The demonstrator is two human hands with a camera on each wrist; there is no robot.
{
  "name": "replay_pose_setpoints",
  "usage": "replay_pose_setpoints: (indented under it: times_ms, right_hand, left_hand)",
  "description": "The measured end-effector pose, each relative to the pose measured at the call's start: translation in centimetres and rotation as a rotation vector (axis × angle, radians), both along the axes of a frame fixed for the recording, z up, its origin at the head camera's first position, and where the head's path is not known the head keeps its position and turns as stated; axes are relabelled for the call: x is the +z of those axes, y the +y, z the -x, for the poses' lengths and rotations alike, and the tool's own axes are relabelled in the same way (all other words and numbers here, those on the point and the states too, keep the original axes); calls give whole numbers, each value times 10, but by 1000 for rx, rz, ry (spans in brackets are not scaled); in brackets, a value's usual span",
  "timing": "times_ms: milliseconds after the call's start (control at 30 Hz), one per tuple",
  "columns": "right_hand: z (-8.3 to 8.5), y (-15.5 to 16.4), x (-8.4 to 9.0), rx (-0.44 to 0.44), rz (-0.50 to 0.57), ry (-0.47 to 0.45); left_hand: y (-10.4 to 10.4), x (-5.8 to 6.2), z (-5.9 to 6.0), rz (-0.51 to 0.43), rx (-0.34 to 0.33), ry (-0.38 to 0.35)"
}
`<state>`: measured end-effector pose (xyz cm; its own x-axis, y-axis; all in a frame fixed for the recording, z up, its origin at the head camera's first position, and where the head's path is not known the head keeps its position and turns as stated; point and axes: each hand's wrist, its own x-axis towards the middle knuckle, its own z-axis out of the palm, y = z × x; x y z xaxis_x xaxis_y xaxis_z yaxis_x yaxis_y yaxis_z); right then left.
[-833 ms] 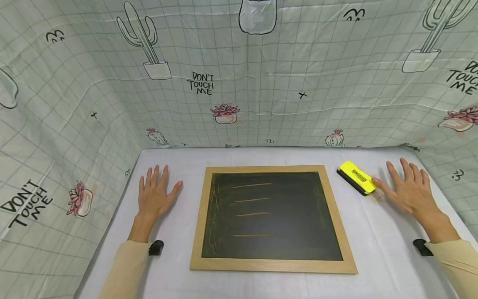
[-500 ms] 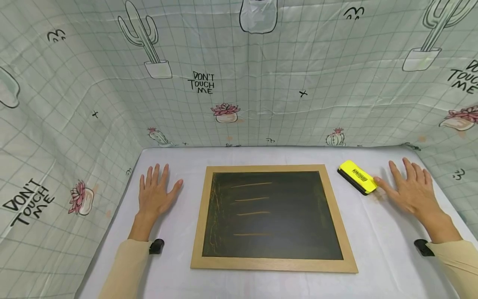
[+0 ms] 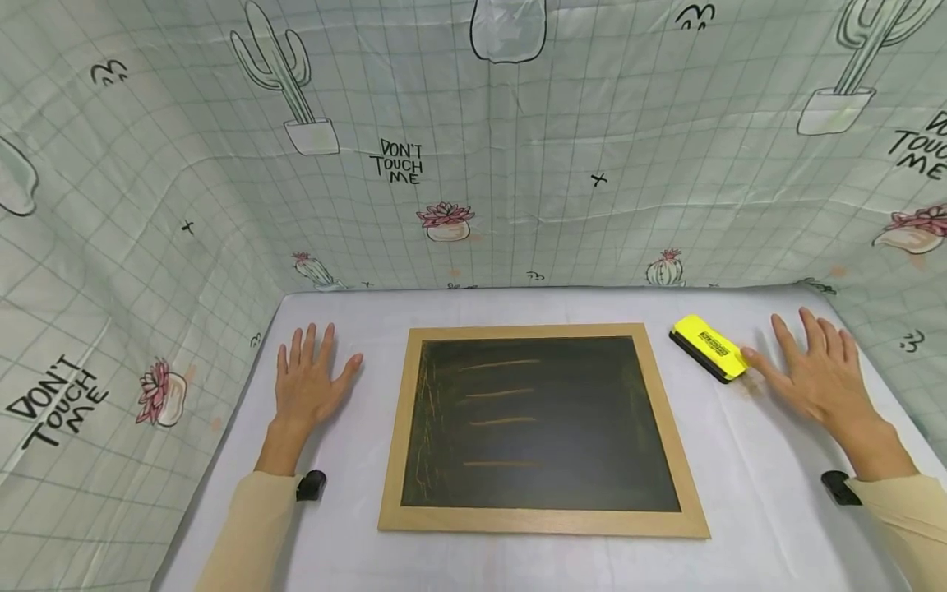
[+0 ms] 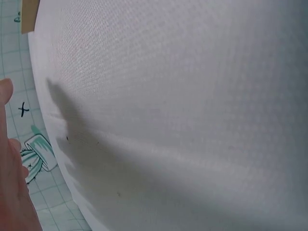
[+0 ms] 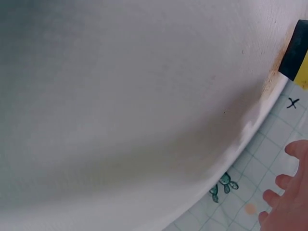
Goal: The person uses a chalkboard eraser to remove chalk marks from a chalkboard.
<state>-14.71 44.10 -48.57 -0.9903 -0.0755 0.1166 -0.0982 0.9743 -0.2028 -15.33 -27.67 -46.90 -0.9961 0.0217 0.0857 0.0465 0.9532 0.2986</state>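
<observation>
A chalkboard in a pale wooden frame lies flat on the white-covered table, with several short yellowish chalk lines and faint smears on it. Right of it is a yellow board eraser with a black underside, also at the edge of the right wrist view. My left hand, fingers spread and holding nothing, is left of the board; its shadow falls on the cloth. My right hand is spread too. In the head view its thumb tip meets the eraser's near end, but the right wrist view shows a gap between them.
White cloth covers the table. Behind and at both sides hangs a grid-patterned curtain with cactus drawings. Brownish dust marks the cloth by the eraser. Black wrist devices sit at both sleeve cuffs.
</observation>
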Motion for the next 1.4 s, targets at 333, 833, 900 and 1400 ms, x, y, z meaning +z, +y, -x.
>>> replay_pose_setpoints:
  times_ms: [333, 833, 900, 1400]
  right_hand:
    - [-4, -1, 0, -18, 4, -13]
    - [-4, 0, 5, -11, -10, 9]
    - [-4, 0, 5, -11, -12, 13]
    - [-1, 1, 9, -8, 17, 96]
  left_hand:
    - [0, 2, -1, 6, 7, -14]
    - [2, 8, 0, 22, 15, -49]
    - [2, 7, 0, 30, 16, -58]
    - [5, 4, 3, -14, 17, 42]
